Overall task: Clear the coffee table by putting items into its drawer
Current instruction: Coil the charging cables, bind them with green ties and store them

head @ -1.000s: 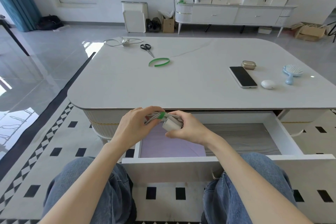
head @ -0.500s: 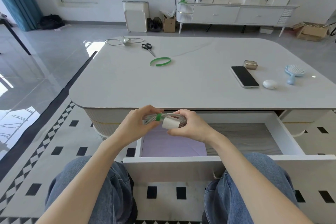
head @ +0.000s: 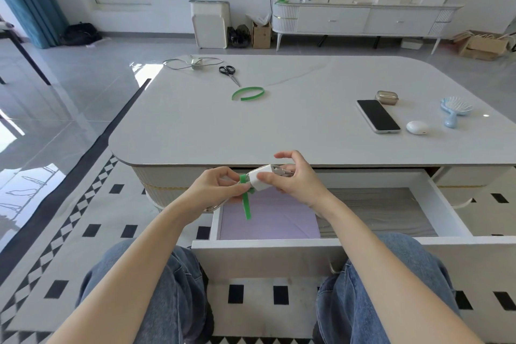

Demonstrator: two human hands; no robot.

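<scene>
While the drawer (head: 446, 209) stands open, both hands hold a charger (head: 259, 181) above it.
Left hand (head: 217, 191) pinches its green strap (head: 246, 208) and bundled cable; right hand (head: 298, 181) clamps thumb and fingers round its white body.

Glossy smooth table top (head: 293, 126); woodgrain drawer floor (head: 371, 209); denim jeans (head: 156, 288).

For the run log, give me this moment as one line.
left hand pinches green strap | right hand grips white charger | drawer open | phone on table
</scene>
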